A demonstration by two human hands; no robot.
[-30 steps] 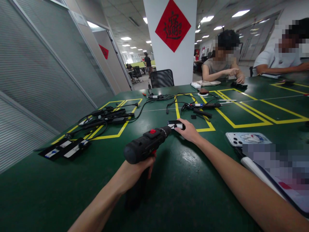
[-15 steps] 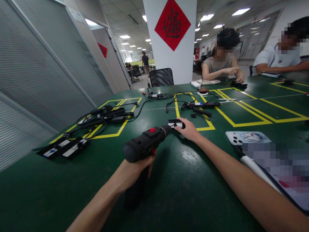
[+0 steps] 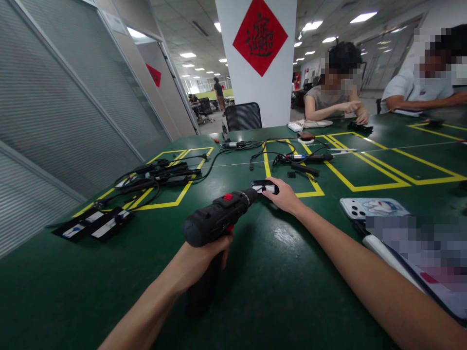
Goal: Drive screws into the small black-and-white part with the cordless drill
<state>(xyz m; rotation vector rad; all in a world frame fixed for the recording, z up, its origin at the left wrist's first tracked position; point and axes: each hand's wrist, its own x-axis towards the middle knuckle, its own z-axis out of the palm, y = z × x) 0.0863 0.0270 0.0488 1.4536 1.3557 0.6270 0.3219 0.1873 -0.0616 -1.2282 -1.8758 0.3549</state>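
Note:
My left hand (image 3: pixel 213 246) is wrapped round the handle of a black cordless drill (image 3: pixel 215 216) with red buttons. The drill points forward and to the right, its chuck close to a small black-and-white block (image 3: pixel 263 188). Whether the bit touches that block I cannot tell. Thumb and fingers of my right hand (image 3: pixel 280 195) grip the block from its right side, just above the green table (image 3: pixel 255 301) or on it. Part of the block is hidden behind the fingers and the chuck.
Tangled black cables and adapters (image 3: pixel 160 175) lie at the left, with black-and-white pieces (image 3: pixel 109 223) in front. A pen-like tool (image 3: pixel 310 157) and small black parts (image 3: pixel 304 169) lie beyond my right hand. At right are a phone (image 3: pixel 372 207) and a tablet-like device. Two people sit far right.
The drill and my left hand have shifted very slightly left. My right hand keeps its grip on the block, with almost no movement.

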